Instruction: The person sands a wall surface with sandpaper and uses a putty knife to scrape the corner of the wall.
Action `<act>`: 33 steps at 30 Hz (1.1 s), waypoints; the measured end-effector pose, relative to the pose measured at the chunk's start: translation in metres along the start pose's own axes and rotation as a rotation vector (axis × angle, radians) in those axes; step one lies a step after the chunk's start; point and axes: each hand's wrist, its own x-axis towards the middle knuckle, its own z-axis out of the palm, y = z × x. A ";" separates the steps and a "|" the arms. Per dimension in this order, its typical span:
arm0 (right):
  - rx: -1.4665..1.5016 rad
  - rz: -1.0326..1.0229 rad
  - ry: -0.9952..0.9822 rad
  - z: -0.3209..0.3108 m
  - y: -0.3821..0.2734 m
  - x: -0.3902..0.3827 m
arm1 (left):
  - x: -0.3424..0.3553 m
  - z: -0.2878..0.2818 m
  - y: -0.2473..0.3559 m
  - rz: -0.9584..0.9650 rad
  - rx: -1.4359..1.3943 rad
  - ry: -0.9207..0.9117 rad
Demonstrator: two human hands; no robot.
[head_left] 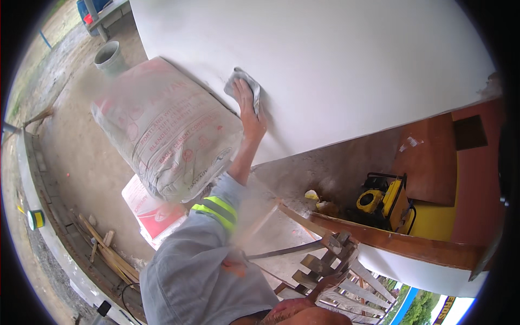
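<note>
My left hand [248, 103] lies with its fingers along a folded grey sheet [232, 85] that looks like sandpaper, pressing it against a smooth white wall panel [336, 65]. The sheet sits near the panel's left edge, one corner sticking out past the fingertips. A grey sleeve with a yellow-green reflective band covers that arm. Just left of the forearm is a large dusty cement bag [168, 130] with red print. Brownish skin shows at the lower edge beside wooden slats [325, 268]; whether it is my right hand, and what its fingers do, I cannot make out.
Below the large bag lies a white-and-red bag [157, 208]. A grey bucket [110, 58] stands behind it. Wood strips [105, 246] lie by a low block wall at left. A yellow-and-black machine [383, 203] stands below the panel at right. Haze blurs part of the view.
</note>
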 end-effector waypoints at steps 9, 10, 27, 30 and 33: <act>-0.129 -0.075 0.040 0.020 0.050 0.001 | 0.074 0.017 0.086 0.204 -0.040 0.049; -0.134 -0.077 0.040 0.020 0.050 0.002 | 0.085 0.014 0.060 0.102 -0.038 0.133; -0.025 -0.046 0.016 0.011 0.022 0.006 | -0.071 0.035 0.047 -0.265 -0.090 0.070; -0.091 -0.038 0.087 0.011 0.046 0.009 | 0.023 0.035 0.067 -0.129 -0.159 0.226; -0.077 -0.011 -0.003 0.008 0.006 0.009 | 0.034 0.019 0.057 -0.107 -0.065 0.207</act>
